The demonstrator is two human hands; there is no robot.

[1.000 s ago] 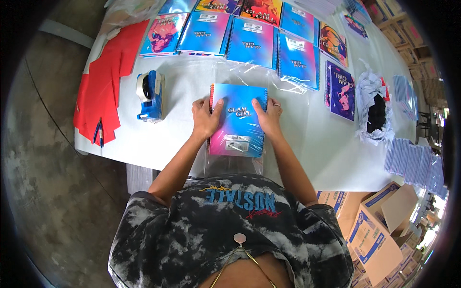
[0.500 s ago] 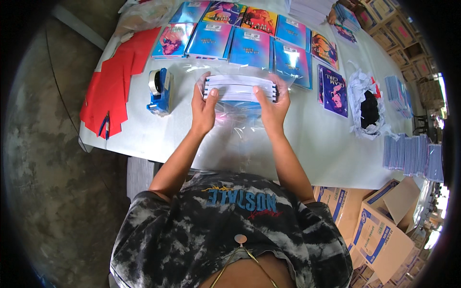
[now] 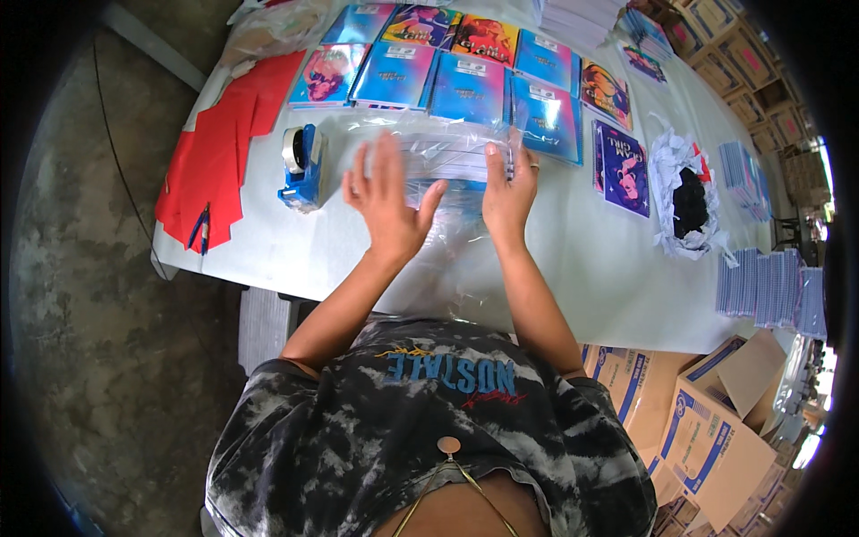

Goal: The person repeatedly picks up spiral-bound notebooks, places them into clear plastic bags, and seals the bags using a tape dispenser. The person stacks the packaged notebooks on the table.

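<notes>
Upright in front of me is a stack of notebooks [image 3: 447, 159], its white page edges facing me and a clear plastic bag [image 3: 458, 242] around it. My right hand [image 3: 510, 195] grips the stack's right end through the film, thumb on top and the fingers partly hidden behind. At the left end, my left hand [image 3: 391, 201] is off the stack with its fingers spread, their tips smeared by motion. A blue tape dispenser [image 3: 305, 167] stands on the table to the left of that hand.
Rows of colourful notebooks [image 3: 391, 76] lie beyond the bag. Red sheets [image 3: 208, 161] with small blue-handled cutters [image 3: 199, 230] are at left. To the right are a purple-covered notebook [image 3: 624, 170], crumpled white paper [image 3: 669, 192], stacked notebooks [image 3: 774, 285] and cardboard boxes [image 3: 716, 438].
My left hand has let go of the stack's left end and opened, its fingers lifting away. The right hand keeps its hold, and the film now covers more of the page edges.
</notes>
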